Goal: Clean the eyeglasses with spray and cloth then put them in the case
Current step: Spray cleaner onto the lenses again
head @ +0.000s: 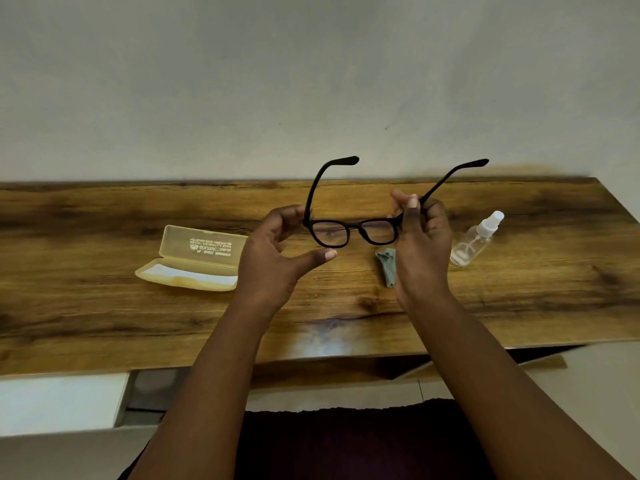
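Head view: left hand point(277, 251) and right hand point(420, 237) pinch the black eyeglasses point(355, 232) by the hinges above the wooden table point(104, 306).

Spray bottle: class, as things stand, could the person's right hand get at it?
Probably yes, once freed: the spray bottle lies just right of the right hand, nothing between, but its fingers hold the eyeglasses.

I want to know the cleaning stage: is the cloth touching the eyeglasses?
Apart. The head view shows the cloth lying on the table, with bare wood visible between it and the raised eyeglasses.
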